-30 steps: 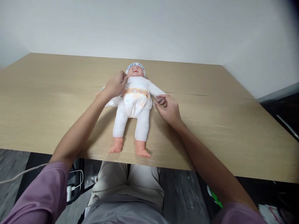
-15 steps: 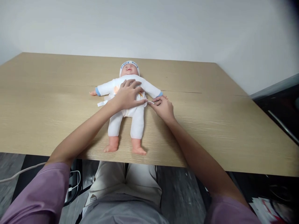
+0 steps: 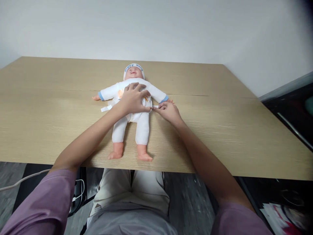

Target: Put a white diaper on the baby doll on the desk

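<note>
A baby doll [image 3: 142,130] in a white suit and a lettered white cap lies on its back on the table, head away from me and arms out. Round its hips is a white diaper [image 3: 132,117]. My left hand [image 3: 134,99] rests on the doll's belly and the diaper front, fingers spread, hiding much of both. A loose white diaper tab [image 3: 106,108] sticks out on the left. On the right, beside the doll's hip and hand, my right hand [image 3: 168,111] pinches the other white diaper tab [image 3: 155,106] between thumb and fingers.
The light wooden table [image 3: 207,137] reaches back to a pale wall. At the right edge stands a dark object with a shiny rim [image 3: 293,104]. Papers [image 3: 276,215] lie below the table on the right, and a white cable [image 3: 24,179] runs below on the left.
The view has shifted very slightly. My right hand's fingers have closed up a little around the diaper tab; my left hand stays on the doll's belly.
</note>
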`<state>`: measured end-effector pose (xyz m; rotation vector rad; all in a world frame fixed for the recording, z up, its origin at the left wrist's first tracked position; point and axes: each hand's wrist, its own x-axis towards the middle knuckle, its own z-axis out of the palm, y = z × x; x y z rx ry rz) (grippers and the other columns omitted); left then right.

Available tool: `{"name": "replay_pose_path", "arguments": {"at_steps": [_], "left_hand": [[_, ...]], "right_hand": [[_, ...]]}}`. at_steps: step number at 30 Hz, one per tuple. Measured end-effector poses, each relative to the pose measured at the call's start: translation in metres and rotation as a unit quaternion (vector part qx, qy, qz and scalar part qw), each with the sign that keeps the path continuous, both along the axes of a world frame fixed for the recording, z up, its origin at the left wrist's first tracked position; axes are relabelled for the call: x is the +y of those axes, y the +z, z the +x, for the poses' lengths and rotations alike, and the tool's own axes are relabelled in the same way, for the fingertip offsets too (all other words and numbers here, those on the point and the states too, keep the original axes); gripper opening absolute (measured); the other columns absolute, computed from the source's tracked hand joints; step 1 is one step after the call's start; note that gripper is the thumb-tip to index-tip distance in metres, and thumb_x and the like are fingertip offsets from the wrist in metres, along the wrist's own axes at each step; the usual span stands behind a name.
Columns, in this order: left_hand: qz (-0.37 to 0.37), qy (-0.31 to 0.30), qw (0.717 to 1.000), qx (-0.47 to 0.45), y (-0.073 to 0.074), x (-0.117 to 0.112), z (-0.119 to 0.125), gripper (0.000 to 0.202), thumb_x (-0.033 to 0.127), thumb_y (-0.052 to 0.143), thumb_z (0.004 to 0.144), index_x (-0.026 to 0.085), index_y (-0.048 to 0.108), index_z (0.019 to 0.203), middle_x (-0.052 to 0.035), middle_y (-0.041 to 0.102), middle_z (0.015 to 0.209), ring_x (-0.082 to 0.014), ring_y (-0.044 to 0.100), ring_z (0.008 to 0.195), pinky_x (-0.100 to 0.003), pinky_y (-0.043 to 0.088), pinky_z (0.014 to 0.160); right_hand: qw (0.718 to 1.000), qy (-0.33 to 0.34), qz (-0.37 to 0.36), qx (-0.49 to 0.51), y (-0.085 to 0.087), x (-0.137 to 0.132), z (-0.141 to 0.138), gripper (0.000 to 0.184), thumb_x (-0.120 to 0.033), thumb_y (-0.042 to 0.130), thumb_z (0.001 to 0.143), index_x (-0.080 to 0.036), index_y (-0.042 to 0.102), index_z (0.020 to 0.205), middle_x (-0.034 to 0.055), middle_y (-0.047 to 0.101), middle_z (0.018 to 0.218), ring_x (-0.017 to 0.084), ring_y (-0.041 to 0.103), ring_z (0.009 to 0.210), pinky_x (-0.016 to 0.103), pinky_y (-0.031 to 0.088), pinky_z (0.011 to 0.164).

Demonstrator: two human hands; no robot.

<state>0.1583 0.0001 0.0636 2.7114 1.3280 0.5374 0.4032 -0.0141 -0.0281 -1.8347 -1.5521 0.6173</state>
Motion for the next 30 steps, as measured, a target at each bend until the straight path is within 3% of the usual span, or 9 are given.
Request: {"name": "replay_pose_path", "arguments": {"at_steps": [3,6,10,14,18,24,30], "left_hand": [[-0.008,-0.005,1.000,0.011,0.002,-0.001,0.001,0.055,0.052,0.091,0.086,0.036,0.085,0.138,-0.0098,0.059,0.175,-0.0534,0.038,0.167,-0.076,0.036,0.133],[-0.012,-0.010,1.000,0.019,0.002,-0.002,0.002,0.044,0.051,0.088,0.088,0.034,0.089,0.129,-0.0094,0.059,0.175,-0.0552,0.035,0.169,-0.079,0.031,0.135],[-0.008,-0.010,1.000,0.015,-0.001,-0.001,0.002,0.047,0.053,0.089,0.087,0.033,0.089,0.130,-0.0097,0.059,0.176,-0.0559,0.035,0.169,-0.079,0.030,0.135],[0.003,-0.006,1.000,0.007,-0.003,-0.001,0.003,0.058,0.055,0.092,0.083,0.032,0.086,0.136,-0.0105,0.059,0.175,-0.0562,0.037,0.168,-0.079,0.031,0.134],[-0.005,-0.007,1.000,0.002,-0.003,-0.002,0.003,0.079,0.056,0.094,0.080,0.029,0.076,0.153,-0.0141,0.058,0.177,-0.0578,0.036,0.168,-0.081,0.027,0.136],[0.000,-0.011,1.000,-0.002,-0.003,-0.002,0.003,0.088,0.052,0.092,0.081,0.028,0.067,0.161,-0.0166,0.059,0.175,-0.0579,0.036,0.168,-0.081,0.025,0.137],[0.008,-0.007,1.000,-0.001,-0.003,-0.003,0.004,0.083,0.050,0.089,0.081,0.025,0.069,0.157,-0.0182,0.061,0.172,-0.0576,0.038,0.167,-0.078,0.028,0.135]], "right_hand": [[0.998,0.040,0.021,0.037,0.004,-0.004,0.003,0.040,-0.060,0.086,0.088,-0.028,0.065,0.079,-0.0012,0.065,0.067,0.023,0.061,0.072,0.039,0.048,0.077],[0.985,0.092,0.003,0.143,0.012,-0.006,0.011,0.046,-0.066,0.086,0.084,-0.027,0.063,0.080,-0.0036,0.057,0.067,0.019,0.053,0.068,0.036,0.044,0.071],[0.961,0.141,-0.009,0.238,0.020,-0.007,0.017,0.051,-0.068,0.090,0.079,-0.027,0.060,0.076,-0.0050,0.048,0.067,0.015,0.042,0.065,0.034,0.037,0.065],[0.945,0.147,-0.002,0.294,0.017,-0.003,0.006,0.059,-0.077,0.086,0.077,-0.029,0.053,0.076,-0.0069,0.038,0.062,0.015,0.033,0.059,0.033,0.031,0.060],[0.940,0.118,0.040,0.317,0.010,0.003,-0.010,0.065,-0.089,0.073,0.082,-0.031,0.043,0.076,-0.0067,0.030,0.063,0.018,0.035,0.058,0.036,0.039,0.062],[0.928,0.120,0.081,0.345,0.003,0.015,-0.041,0.069,-0.094,0.063,0.085,-0.031,0.037,0.079,-0.0027,0.040,0.067,0.021,0.044,0.065,0.037,0.046,0.066],[0.899,0.122,0.089,0.411,0.004,0.017,-0.067,0.060,-0.081,0.075,0.087,-0.030,0.044,0.081,-0.0036,0.040,0.068,0.019,0.040,0.063,0.033,0.039,0.059]]}}
